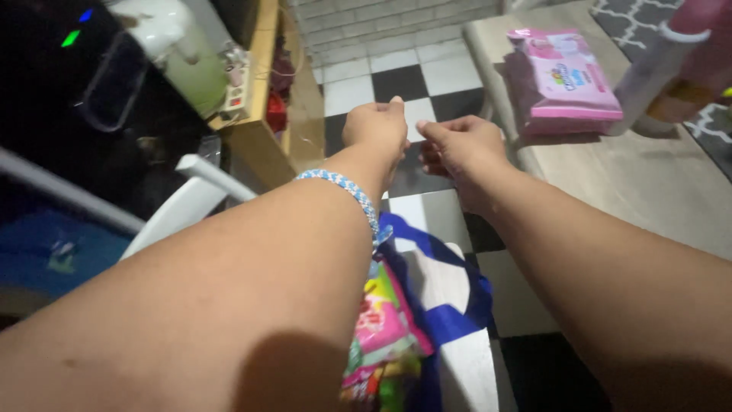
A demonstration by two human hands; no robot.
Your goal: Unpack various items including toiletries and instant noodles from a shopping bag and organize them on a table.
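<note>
A: Head view: both arms are stretched forward over the black-and-white chequered tile floor (427, 76). The left hand (375, 128) and right hand (461, 145) are held close together, fingers curled in, thumb pressed to forefinger on each as if something thin were pinched between them.

B: Is the pinched thing made out?

A: It cannot be told; nothing definite is seen between the fingertips against the pale tile. Below the forearms an open blue-trimmed white fabric bag (450, 305) is seen, with bright pink and green snack packets (385, 328) lying inside it.

B: So how far is the work judged to be?

A: Packets are already in the bag; a flat pink plastic pack of wipes (560, 76) is left on the grey wooden table (648, 183), well apart from the hands. The bag's bottom is cut off by the frame, and the pink-and-white bottle (671, 61) at the corner is only partly shown.
</note>
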